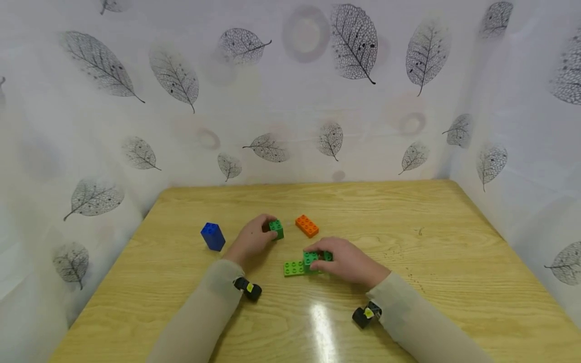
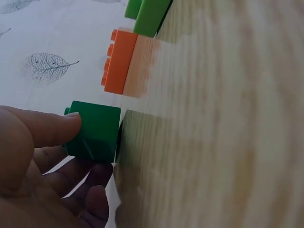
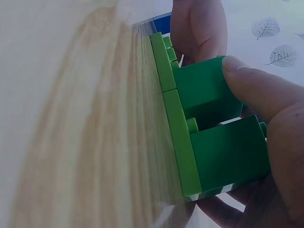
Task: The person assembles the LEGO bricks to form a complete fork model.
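My left hand pinches a dark green building brick between thumb and fingers, low over the table. In the left wrist view, the thumb presses one side of that dark green brick. My right hand grips a second dark green brick with its thumb on the side. This brick sits on light green flat bricks that lie end to end. The right wrist view shows another dark green brick standing on the same light green base, partly covered by the hand in the head view.
An orange brick lies flat between and beyond the hands. To the left of the left hand stands a tall blue brick. The wooden table meets a leaf-patterned cloth at its back and sides.
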A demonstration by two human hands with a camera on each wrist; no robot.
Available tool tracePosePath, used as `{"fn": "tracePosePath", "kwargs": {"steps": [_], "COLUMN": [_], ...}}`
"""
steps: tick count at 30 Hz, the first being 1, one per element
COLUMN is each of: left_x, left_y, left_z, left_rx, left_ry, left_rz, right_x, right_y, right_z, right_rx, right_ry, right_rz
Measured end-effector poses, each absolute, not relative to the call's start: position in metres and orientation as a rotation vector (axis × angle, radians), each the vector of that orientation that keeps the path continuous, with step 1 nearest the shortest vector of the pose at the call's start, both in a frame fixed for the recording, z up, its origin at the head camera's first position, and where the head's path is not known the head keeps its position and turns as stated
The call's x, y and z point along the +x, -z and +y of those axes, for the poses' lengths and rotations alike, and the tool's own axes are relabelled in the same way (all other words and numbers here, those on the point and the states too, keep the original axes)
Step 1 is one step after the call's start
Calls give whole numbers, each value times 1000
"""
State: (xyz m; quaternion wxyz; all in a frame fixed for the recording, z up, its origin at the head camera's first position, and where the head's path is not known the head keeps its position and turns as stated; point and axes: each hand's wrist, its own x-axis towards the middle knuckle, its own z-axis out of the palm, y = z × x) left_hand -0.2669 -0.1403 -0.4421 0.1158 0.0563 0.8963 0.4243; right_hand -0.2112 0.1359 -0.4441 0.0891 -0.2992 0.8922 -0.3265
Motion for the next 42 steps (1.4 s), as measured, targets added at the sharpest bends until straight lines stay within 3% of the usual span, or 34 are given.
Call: {"fn": "tracePosePath", "kwargs": {"steps": [27, 42], "left_x": [-207, -199], "left_y": [430, 431], "left_z": [-139, -133], "left_rx": [455, 528], "left_ry": [-1203, -1158], "left_rz": [2482, 2442], "right_x": [-212, -212], "right_y": [448, 448], "right_z": [137, 137], "right_rx": [-899, -909], "right_ry": [976, 972], "right_rz": [2668, 2670]}}
